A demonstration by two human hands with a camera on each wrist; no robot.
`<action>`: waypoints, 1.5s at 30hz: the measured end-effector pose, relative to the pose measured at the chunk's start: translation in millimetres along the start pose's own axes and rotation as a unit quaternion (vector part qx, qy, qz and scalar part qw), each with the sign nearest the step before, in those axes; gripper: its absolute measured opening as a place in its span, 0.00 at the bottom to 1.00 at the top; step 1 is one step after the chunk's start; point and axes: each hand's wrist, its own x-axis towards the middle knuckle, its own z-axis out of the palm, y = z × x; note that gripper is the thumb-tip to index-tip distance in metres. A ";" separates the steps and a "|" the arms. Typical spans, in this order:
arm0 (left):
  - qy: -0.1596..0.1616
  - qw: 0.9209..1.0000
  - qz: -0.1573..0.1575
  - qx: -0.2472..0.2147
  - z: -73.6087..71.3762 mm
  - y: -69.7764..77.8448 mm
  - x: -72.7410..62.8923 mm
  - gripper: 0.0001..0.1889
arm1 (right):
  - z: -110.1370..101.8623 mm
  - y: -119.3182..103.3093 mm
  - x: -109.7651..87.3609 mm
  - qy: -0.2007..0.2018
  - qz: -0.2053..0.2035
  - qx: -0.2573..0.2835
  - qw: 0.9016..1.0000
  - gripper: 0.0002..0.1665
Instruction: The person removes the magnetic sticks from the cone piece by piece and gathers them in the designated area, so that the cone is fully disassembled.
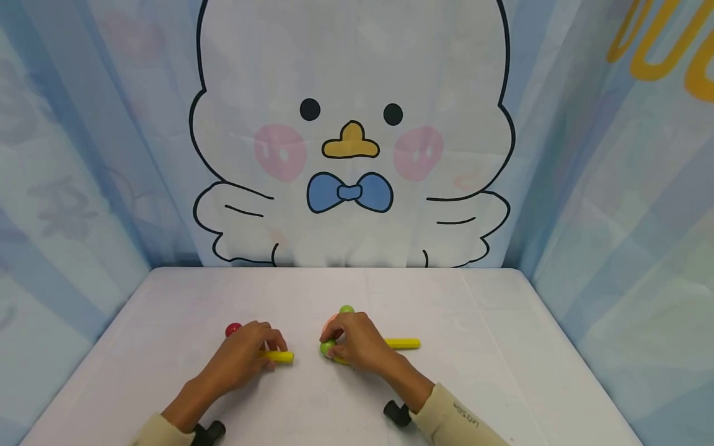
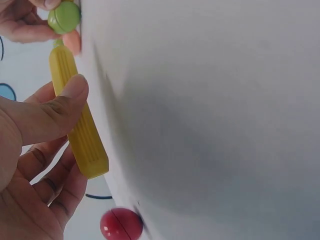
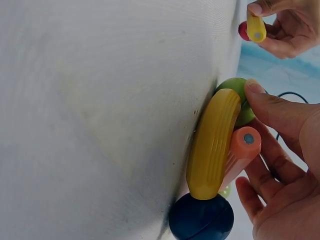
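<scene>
A white table adjoins a blue-and-white backdrop printed with a bow-tied cartoon bird.

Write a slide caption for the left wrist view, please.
Left hand grips a yellow rod; right hand holds a green ball.

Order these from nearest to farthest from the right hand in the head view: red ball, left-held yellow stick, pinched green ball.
1. Green ball: pinched in right hand.
2. Yellow stick: leftward, in left hand.
3. Red ball: farthest left.
</scene>
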 end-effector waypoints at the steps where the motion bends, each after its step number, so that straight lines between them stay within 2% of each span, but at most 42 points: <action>1: 0.001 1.000 -0.002 0.001 -1.9 -1.8 -1.6 0.18 | 0.0 0.3 -0.1 0.000 0.000 0.000 1.000 0.13; 14: 0.006 1.000 -0.021 0.021 -23.2 -29.4 -17.4 0.16 | 0.6 3.6 -0.3 0.000 -0.002 0.003 1.000 0.13; 21: -0.006 0.998 -0.062 0.016 -32.7 -45.4 -23.2 0.15 | 0.1 3.1 -0.1 -0.002 0.002 0.003 1.000 0.13; 25: -0.007 0.997 -0.071 0.030 -36.7 -55.0 -24.0 0.13 | -0.4 2.1 -0.6 -0.002 0.000 0.006 1.000 0.13; 33: -0.017 0.996 -0.075 0.043 -36.7 -69.1 -23.8 0.13 | 0.1 1.7 -0.8 -0.001 -0.001 0.007 1.000 0.13; 45: -0.019 0.997 -0.070 0.036 -33.4 -73.9 -23.6 0.14 | -1.3 1.8 -0.9 -0.006 -0.004 0.001 1.000 0.12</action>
